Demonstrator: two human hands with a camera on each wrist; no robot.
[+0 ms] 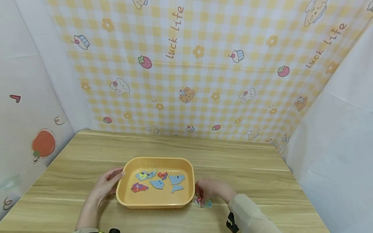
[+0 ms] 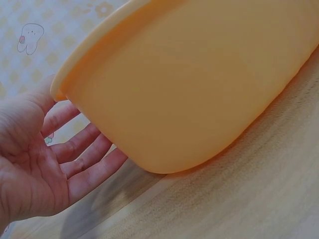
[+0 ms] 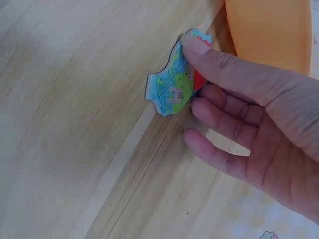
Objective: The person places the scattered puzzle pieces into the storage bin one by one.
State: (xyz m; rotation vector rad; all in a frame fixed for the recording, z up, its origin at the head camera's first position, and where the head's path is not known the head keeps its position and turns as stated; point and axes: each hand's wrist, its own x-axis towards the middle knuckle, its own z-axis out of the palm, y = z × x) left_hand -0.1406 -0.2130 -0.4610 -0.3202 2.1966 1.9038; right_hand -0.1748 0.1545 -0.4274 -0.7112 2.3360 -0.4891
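Observation:
On the table stands a yellow-orange plastic tray (image 1: pixel 154 201) with raised walls. Several flat puzzle pieces (image 1: pixel 157 184) in blue, red and yellow-green lie spread over its bottom. My left hand (image 1: pixel 106 183) holds the tray's left end, thumb at the rim and fingers against the outer wall (image 2: pixel 174 89); its fingertips are partly hidden. Just outside the tray's right end, my right hand (image 1: pixel 211 188) pinches one puzzle piece (image 3: pixel 172 87), printed blue, green and red, between thumb and fingers. That piece is low over the tabletop; whether it touches the wood I cannot tell.
Wood-grain tabletop (image 1: pixel 175 147) surrounds the tray. A yellow checked cloth (image 1: pixel 204 77) with cartoon prints hangs behind it. White cloth walls stand at the left (image 1: pixel 26 97) and right (image 1: pixel 329 139).

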